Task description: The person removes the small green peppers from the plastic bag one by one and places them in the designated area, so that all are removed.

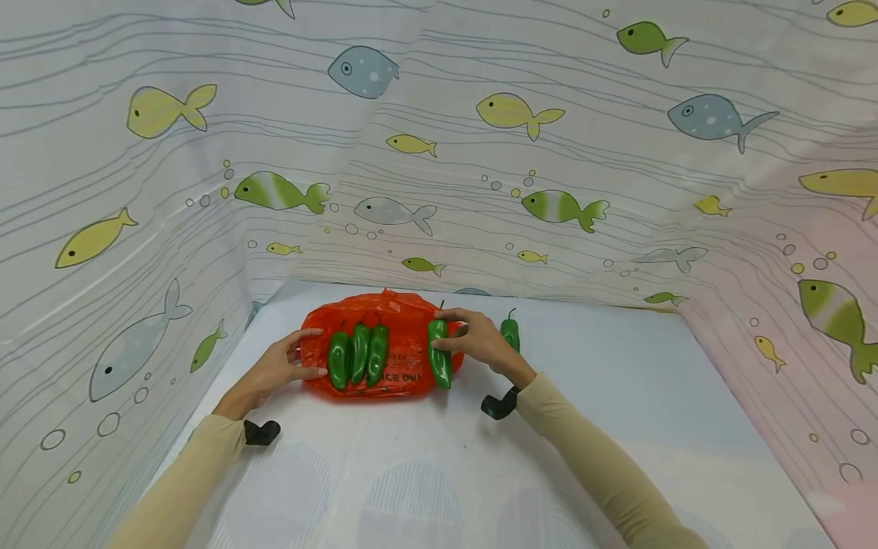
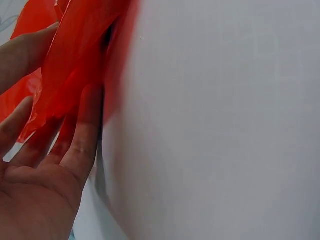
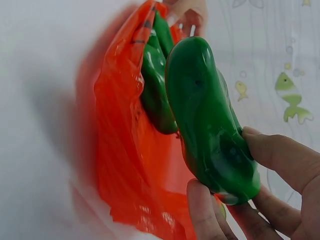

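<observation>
My right hand (image 1: 478, 335) grips a glossy green chili pepper (image 1: 440, 358) between thumb and fingers, its stem pointing up, over the right end of a red plastic bag (image 1: 411, 335). In the right wrist view, the pepper's blunt end (image 3: 192, 65) points towards the bag's other end. Three more green peppers (image 1: 358, 354) lie side by side on the bag's left half. At the bag's left end my left hand (image 1: 277, 366) touches the plastic. Its extended fingers (image 2: 82, 145) show partly through the red film in the left wrist view, thumb apart from them.
Another green pepper (image 1: 511, 334) lies behind my right wrist, to the right of the bag. A white patterned cloth (image 1: 384, 473) covers the table. Fish-printed sheets (image 1: 446, 168) rise at the back and both sides. A black wrist mount (image 1: 499, 404) sits on each wrist.
</observation>
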Tool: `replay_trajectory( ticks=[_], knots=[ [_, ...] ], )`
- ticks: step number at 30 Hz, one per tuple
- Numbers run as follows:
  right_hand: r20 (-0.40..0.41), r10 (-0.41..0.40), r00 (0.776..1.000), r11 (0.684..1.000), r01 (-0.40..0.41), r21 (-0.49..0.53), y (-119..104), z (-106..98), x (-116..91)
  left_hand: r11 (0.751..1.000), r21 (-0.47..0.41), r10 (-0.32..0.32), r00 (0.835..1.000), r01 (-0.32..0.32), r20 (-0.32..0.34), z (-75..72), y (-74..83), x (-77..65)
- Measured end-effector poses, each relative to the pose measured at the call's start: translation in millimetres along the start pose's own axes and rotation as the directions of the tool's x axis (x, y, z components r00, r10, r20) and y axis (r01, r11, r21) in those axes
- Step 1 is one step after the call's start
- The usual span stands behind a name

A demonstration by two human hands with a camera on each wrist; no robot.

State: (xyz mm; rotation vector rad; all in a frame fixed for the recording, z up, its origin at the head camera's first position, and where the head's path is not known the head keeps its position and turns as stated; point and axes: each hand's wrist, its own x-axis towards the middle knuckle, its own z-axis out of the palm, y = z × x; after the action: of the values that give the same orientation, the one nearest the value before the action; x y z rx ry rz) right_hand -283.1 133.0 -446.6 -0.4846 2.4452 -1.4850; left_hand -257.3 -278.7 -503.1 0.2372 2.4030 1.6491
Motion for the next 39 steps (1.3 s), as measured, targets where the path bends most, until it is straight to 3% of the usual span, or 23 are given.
replay_trajectory(
  ticks=[14, 27, 33, 39],
  knots=[
    [-0.04, 0.05, 0.998, 0.998, -0.048, 0.049, 9.2, -15.7, -10.9, 1.0, 0.007, -0.021, 1.0, 0.021, -0.002, -2.8, -0.2, 0.0],
    [-0.084, 0.101, 0.991, 0.994, -0.105, -0.04, 24.2, -35.8, -22.1, 1.0, 0.003, 0.003, 1.0, -0.003, 0.009, -2.2, -2.6, 0.4],
    [-0.088, 0.085, 0.993, 0.995, -0.09, -0.053, 27.8, -43.4, -25.8, 1.0, 0.007, -0.01, 1.0, 0.01, 0.003, -2.8, -2.9, 1.2],
    [-0.114, 0.116, 0.987, 0.99, -0.125, -0.07, 36.4, -50.6, -28.6, 1.0, 0.007, -0.021, 1.0, 0.021, 0.002, -3.1, -3.2, 2.5]
  ],
)
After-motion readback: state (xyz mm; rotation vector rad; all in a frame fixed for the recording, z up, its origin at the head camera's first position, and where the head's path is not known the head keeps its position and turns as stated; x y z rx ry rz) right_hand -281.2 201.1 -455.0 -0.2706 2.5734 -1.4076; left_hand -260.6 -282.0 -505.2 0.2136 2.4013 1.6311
